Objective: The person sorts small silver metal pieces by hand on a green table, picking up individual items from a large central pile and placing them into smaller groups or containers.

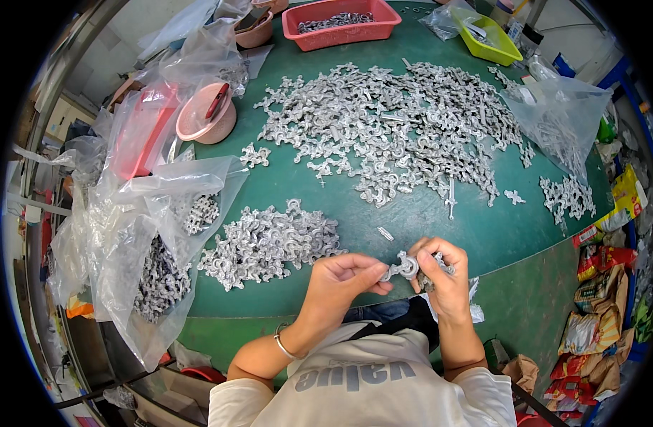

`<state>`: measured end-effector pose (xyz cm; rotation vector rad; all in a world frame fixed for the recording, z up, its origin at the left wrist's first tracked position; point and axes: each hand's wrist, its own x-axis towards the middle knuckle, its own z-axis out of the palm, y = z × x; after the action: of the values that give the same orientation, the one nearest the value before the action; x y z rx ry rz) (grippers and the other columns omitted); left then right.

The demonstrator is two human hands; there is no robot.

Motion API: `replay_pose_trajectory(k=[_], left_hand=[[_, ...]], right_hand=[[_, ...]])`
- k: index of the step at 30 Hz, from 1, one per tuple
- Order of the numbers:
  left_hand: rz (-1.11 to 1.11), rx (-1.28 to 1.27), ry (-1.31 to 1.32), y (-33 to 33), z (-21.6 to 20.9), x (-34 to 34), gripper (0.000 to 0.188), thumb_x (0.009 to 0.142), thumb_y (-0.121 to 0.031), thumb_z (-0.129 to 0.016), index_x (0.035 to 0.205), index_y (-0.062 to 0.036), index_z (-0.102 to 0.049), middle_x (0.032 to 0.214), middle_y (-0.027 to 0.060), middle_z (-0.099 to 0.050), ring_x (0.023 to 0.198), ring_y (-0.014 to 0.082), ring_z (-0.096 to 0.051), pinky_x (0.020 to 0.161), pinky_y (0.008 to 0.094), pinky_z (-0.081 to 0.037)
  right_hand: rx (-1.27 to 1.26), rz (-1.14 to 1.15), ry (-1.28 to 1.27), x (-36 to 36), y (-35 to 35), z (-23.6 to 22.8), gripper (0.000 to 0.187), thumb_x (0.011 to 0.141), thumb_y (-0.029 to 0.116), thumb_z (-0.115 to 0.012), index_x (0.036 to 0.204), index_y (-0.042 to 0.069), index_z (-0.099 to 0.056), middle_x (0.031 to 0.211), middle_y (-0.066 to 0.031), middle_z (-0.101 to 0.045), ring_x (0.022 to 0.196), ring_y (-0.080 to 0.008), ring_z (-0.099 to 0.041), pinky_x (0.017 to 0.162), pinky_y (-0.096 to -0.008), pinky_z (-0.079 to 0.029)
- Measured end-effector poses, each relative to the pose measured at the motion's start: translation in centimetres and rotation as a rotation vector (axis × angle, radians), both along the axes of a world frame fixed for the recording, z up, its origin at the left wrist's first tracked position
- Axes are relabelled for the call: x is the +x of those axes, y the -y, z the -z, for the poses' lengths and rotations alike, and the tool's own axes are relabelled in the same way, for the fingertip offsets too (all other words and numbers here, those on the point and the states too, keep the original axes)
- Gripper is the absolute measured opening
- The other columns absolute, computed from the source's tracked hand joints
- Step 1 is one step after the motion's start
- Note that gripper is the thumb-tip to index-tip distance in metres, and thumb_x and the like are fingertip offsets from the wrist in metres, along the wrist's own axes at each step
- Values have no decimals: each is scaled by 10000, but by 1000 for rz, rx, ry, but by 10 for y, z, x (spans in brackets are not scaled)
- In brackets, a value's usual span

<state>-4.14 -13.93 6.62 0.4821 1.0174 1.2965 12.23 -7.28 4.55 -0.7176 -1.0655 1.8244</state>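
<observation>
A worker's two bare hands meet at the near edge of a green surface point(426, 222), a grey metal part point(406, 265) suspended between them. The left hand point(344, 276) pinches the part's left end between thumb and fingers; the right hand point(449, 277), just beside it, curls around a clump point(437, 270) of similar grey pieces, its thumb pressed across them. The part's right end meets this clump, though whether the two are joined cannot be told. Just beyond the hands, a small loose piece point(385, 233) lies on the surface, with a slim rod point(451, 199) farther off, near the edge of a large pile point(405, 128). A smaller pile point(273, 242) sits to the left of the left hand, and a cluster point(567, 199) rests well to the right. Behind the large pile stand a pink tub point(344, 43) and a yellow-green basket point(508, 54); a pink bowl point(198, 132) holds a red-handled tool point(217, 101) at left.
</observation>
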Motion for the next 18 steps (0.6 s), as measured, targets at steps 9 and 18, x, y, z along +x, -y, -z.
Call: replay_pose_trajectory(k=[9, 18], left_hand=[[-10, -43, 49, 0, 0, 1, 99, 839, -33, -594, 876, 55, -621, 837, 111, -622, 713, 176, -633, 652, 272, -540], [-302, 325, -1186, 1, 13, -69, 161, 749, 39, -641, 908, 20, -619, 806, 89, -616, 666, 163, -598, 620, 254, -473]], right_hand=[[11, 25, 25, -1, 1, 0, 123, 863, 34, -556, 756, -25, -552, 751, -88, -559, 561, -97, -500, 438, -203, -376], [387, 179, 615, -6, -18, 8, 128, 791, 56, -639, 897, -14, -627, 701, -52, -575, 622, -128, -543, 562, -267, -440]])
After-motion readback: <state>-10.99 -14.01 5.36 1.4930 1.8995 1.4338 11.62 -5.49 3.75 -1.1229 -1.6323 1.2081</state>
